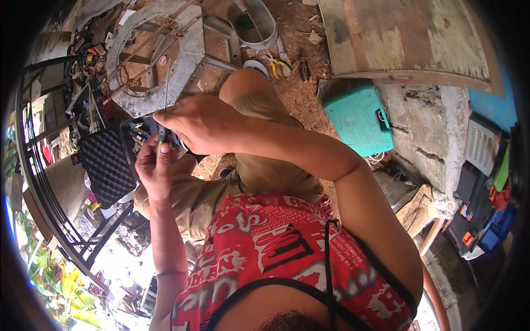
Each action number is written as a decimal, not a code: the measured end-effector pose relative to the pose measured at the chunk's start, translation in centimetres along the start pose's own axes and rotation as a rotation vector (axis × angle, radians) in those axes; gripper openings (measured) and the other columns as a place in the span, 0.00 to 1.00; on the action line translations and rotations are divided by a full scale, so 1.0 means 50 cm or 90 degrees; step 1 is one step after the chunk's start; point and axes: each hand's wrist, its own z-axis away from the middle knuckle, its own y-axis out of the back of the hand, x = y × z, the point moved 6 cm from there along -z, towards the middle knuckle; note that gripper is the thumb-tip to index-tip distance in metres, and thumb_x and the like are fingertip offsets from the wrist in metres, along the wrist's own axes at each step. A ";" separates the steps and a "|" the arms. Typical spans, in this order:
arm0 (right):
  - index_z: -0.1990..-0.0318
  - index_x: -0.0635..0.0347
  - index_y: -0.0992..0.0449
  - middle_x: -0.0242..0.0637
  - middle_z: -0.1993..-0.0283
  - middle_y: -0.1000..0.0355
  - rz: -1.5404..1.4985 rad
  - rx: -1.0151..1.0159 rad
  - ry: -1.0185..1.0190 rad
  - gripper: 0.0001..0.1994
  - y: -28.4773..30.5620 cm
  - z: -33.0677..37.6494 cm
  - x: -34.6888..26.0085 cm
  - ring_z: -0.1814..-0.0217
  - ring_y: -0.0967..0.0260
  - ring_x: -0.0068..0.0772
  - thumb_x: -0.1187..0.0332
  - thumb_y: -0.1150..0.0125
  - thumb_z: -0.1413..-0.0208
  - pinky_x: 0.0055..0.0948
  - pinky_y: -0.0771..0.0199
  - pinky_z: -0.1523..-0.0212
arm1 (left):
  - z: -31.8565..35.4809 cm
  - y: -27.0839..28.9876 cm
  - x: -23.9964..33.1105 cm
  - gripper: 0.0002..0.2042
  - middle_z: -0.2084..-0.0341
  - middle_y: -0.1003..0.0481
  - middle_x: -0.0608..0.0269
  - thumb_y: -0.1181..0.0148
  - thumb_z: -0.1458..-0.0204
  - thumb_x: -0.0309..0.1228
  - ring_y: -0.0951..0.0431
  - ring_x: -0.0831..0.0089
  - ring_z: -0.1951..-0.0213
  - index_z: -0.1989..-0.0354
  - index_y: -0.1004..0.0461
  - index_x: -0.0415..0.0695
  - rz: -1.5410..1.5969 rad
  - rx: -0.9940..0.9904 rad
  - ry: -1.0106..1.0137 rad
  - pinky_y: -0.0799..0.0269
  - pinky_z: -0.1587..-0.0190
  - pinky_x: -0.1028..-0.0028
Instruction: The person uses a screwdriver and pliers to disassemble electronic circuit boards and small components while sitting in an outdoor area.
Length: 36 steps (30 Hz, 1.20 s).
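Black and a touch of yellow colour the handle of the slim tool [162, 133] in front of me, its thin metal shaft pointing away from my body. My left hand [156, 165] is closed around the handle, thumb along its near end; my right hand [203, 124] is curled with its fingertips at the base of the shaft, and I cannot tell whether it grips too. Just beside lies an open black case [106, 168], its lid lined with bumpy foam; my hands hide part of its loose contents. Beyond stands a grey metal frame [189, 55], with a metal tub [266, 32], yellow-handled pliers [277, 67] and orange-and-black pliers [305, 70] on the ground [309, 96]. A teal case [359, 122] sits past my right forearm.
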 end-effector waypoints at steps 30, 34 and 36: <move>0.58 0.64 0.26 0.37 0.63 0.27 0.081 0.132 -0.274 0.09 0.238 0.028 0.384 0.60 0.30 0.29 0.77 0.40 0.47 0.26 0.30 0.57 | -0.170 0.115 -0.161 0.14 0.69 0.25 0.52 0.38 0.47 0.34 0.23 0.62 0.65 0.58 0.26 0.39 -0.328 0.095 -0.055 0.29 0.60 0.69; 0.54 0.58 0.27 0.39 0.61 0.26 -0.015 -0.133 -0.153 0.17 0.050 -0.162 0.138 0.57 0.27 0.34 0.79 0.38 0.54 0.29 0.29 0.55 | -0.148 0.134 -0.139 0.15 0.68 0.24 0.52 0.36 0.49 0.36 0.23 0.60 0.65 0.59 0.25 0.39 -0.176 0.157 -0.037 0.28 0.60 0.70; 0.51 0.57 0.27 0.40 0.50 0.30 0.142 -0.278 0.108 0.28 -0.058 -0.182 0.032 0.51 0.31 0.44 0.82 0.39 0.68 0.38 0.29 0.51 | -0.134 0.146 -0.145 0.16 0.68 0.23 0.52 0.35 0.50 0.38 0.22 0.59 0.65 0.59 0.25 0.39 -0.115 0.168 -0.066 0.27 0.60 0.68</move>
